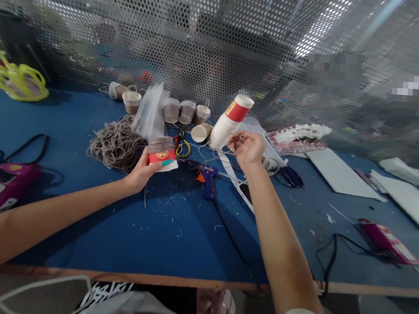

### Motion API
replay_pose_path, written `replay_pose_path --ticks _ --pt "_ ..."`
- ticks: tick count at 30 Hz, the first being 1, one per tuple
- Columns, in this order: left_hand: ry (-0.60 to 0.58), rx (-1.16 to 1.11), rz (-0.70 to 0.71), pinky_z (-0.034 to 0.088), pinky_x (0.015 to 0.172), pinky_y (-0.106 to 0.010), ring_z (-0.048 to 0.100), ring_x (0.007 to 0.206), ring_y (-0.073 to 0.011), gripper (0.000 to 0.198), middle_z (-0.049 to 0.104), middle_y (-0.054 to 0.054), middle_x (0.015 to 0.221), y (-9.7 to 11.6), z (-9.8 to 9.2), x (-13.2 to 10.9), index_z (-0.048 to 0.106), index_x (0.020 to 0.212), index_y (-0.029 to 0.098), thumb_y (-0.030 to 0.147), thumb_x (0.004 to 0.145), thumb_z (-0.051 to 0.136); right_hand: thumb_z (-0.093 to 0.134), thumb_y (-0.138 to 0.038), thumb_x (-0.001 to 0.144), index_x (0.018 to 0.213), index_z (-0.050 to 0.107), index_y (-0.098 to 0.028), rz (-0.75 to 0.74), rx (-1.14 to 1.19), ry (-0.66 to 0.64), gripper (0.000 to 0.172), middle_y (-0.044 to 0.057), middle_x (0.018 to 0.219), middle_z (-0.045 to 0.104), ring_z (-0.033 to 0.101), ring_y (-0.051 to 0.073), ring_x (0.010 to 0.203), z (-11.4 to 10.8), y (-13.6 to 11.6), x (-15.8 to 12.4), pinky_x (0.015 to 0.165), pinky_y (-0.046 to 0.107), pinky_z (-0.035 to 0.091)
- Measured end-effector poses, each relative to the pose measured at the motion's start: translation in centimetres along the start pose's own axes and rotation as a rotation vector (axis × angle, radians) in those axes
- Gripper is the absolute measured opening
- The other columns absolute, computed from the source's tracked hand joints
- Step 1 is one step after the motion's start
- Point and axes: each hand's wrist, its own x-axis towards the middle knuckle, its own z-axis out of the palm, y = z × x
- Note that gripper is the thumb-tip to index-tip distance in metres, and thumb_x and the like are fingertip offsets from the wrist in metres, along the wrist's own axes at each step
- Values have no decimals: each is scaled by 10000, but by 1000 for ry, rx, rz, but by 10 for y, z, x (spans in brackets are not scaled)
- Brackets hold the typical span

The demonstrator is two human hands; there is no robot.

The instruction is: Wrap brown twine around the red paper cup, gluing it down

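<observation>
Fingers of the left hand point(142, 173) grip a cup point(159, 157); right of the cup stack point(229, 121), the right hand point(249, 150) half-curls, hold unclear.

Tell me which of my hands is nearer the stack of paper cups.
Right. Your right hand is just right of the cup stack, touch unclear. Your left hand is farther off, to its left, holding a cup partly wound with cord.

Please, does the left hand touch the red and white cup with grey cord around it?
Touching. The head view shows it: the left hand holds the cup, with the thumb lying over its side, below the wound grey cord.
</observation>
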Motion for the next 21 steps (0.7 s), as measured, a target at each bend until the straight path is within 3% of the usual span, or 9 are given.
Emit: replay_pose_path --ticks 4,6,10,13,16,18,21 --pt "-50 43 -8 527 931 -386 669 1036 -227 574 689 -23 1079 0 -1 1 527 1093 241 279 607 830 285 -801 770 707 519 -264 104 141 17 589 77 700 618 565 199 667 -5 -11 -1 611 361 498" --pt "-84 47 -26 527 947 -386 666 1049 -227 584 683 -18 1081 0 -1 0 506 1086 248 284 606 836 340 -802 775 686 491 -261 110 164 86 568 53 669 585 561 189 635 -8 -19 -2 612 357 498" --pt "-136 8 -49 551 917 -352 670 1048 -217 675 661 -18 1160 2 2 -2 481 1166 289 237 598 842 520 -654 834 715 448 -271 -138 -104 402 407 -1 647 516 553 182 600 -21 -38 -11 607 348 472" --pt "-185 1 -36 575 851 -361 662 1066 -234 815 595 -14 1306 3 3 -3 396 1301 383 227 625 823 522 -523 903 728 493 -269 -388 -450 516 310 25 715 549 605 217 783 -28 -50 -23 736 367 475" --pt "-233 10 -42 582 805 -374 662 1049 -245 847 563 -11 1345 3 2 -2 370 1329 431 236 637 818 530 -455 915 743 539 -260 -425 -498 358 260 3 657 549 577 185 688 -17 -54 -36 715 344 463" --pt "-255 26 -24 566 844 -376 660 1031 -235 802 592 -17 1286 2 1 -1 422 1296 399 235 626 832 520 -447 926 858 599 -268 -332 -364 166 208 -36 601 540 495 136 519 -1 -52 -46 588 303 428" --pt "-297 90 4 537 898 -383 658 993 -223 720 633 -26 1149 3 1 -3 477 1208 324 231 604 858 565 -406 914 1061 601 -289 -205 -165 -89 192 -66 592 565 458 102 445 23 -46 -61 498 273 388"
